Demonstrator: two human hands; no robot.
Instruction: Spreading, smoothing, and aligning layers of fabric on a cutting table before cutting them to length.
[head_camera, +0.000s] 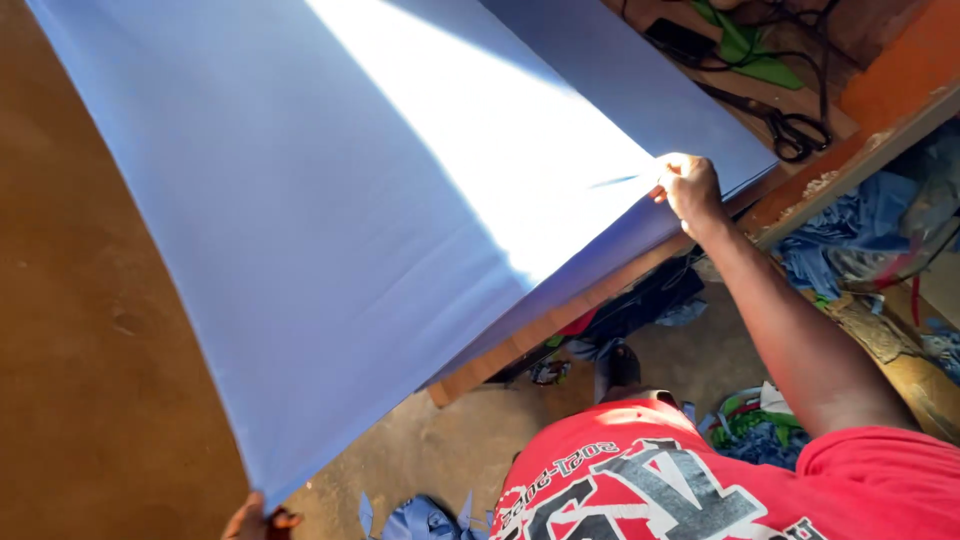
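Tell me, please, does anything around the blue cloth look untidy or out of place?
Yes. Fabric scraps lie heaped under the table edge and more offcuts litter the floor. The blue cloth itself lies smooth, stretched between the right hand and the left hand, with no tear visible. Scissors rest on the table.

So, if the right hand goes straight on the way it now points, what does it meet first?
The right hand pinches the blue fabric edge, pointing across it, so probably only more fabric; depth is unclear.
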